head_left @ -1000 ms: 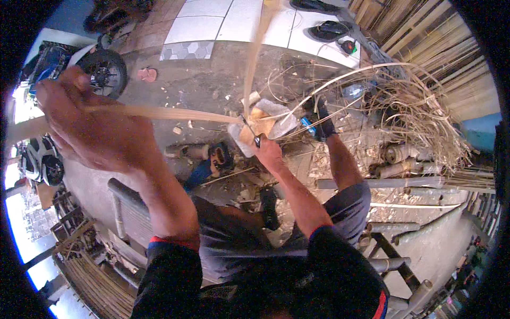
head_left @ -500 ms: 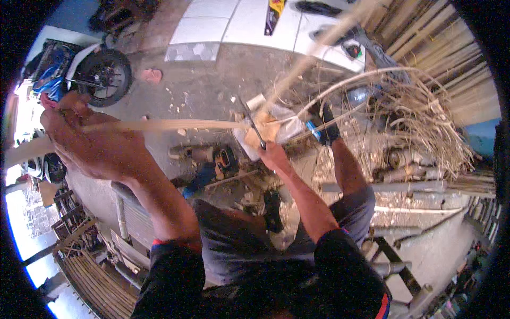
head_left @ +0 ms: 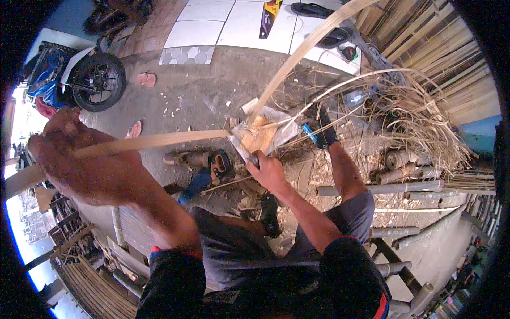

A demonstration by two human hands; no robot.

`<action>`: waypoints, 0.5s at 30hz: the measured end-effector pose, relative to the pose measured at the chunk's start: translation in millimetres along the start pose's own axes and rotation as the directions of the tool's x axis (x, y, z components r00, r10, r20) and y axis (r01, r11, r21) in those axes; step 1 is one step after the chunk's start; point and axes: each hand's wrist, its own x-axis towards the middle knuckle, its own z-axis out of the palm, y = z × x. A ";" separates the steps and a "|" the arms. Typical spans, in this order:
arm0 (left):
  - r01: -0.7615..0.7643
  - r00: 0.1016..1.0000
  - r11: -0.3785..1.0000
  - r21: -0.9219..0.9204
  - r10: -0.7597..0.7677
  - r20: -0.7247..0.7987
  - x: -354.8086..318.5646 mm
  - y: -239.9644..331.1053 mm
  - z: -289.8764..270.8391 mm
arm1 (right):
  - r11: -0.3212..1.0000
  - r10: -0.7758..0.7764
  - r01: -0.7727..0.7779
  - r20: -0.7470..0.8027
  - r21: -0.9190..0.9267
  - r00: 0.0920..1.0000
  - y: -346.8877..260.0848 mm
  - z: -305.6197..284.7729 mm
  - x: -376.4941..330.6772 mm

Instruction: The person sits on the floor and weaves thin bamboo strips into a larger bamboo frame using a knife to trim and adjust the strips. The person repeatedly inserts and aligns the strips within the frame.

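The left hand's point(head_left: 90, 165) fingers are closed round a pale strip point(head_left: 180, 139), which runs right to a grey mat point(head_left: 284, 119). From there, 1 pale length point(head_left: 297, 61) slants far right. The right hand point(head_left: 272, 174), on the mat's near side, grips a dark handle point(head_left: 254, 158); its blade is too blurred to tell. Curled fibres point(head_left: 409, 117) lie right.

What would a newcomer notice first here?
Probably the left hand, large at picture left, with a pale strip running from it to the tan-and-white pad near the centre. Just below the pad, the right hand holds a dark-handled tool. Next, the tangle of thin strips at upper right and the motorbike wheel at upper left.
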 end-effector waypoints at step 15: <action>0.550 0.643 0.013 -0.835 -0.644 0.414 14.1 33.9 -14.1 | 0.968 0.037 -0.050 -0.057 -0.247 0.998 136.9 56.4 -0.1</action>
